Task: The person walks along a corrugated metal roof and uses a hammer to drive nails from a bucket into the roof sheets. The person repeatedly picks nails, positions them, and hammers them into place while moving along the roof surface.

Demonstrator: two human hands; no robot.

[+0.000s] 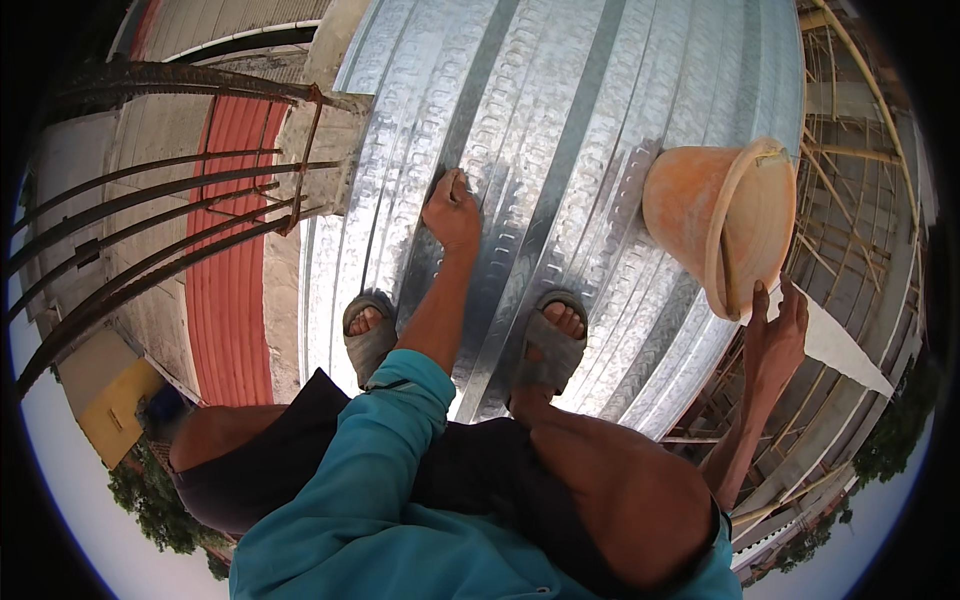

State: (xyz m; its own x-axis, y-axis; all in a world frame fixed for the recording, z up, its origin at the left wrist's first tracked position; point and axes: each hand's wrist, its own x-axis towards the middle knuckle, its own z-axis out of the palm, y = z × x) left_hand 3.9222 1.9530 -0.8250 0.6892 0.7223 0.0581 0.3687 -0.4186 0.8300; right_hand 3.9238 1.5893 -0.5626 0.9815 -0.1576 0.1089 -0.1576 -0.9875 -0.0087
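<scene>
My left hand (454, 212) is closed, low over the shiny ribbed metal sheet (540, 150), ahead of my feet. Its thumb and fingers press together, and whatever they may hold is too small to make out. To the right stands a worn orange plastic bucket (690, 200), its mouth leaning toward the right in this view. A strip or handle shows along its inner rim, but the contents are hidden. Just beside the near rim is my right hand (775, 330), fingers raised and apart. I cannot tell whether the fingertips touch the rim.
My sandalled feet (372, 335) are planted on the metal ribs. Rusty reinforcing bars (170, 190) jut out at the left, above a red corrugated roof (235, 260). Beyond the sheet's right edge, bamboo scaffolding (845, 200) drops away. A white pointed panel (840, 345) lies behind my right hand.
</scene>
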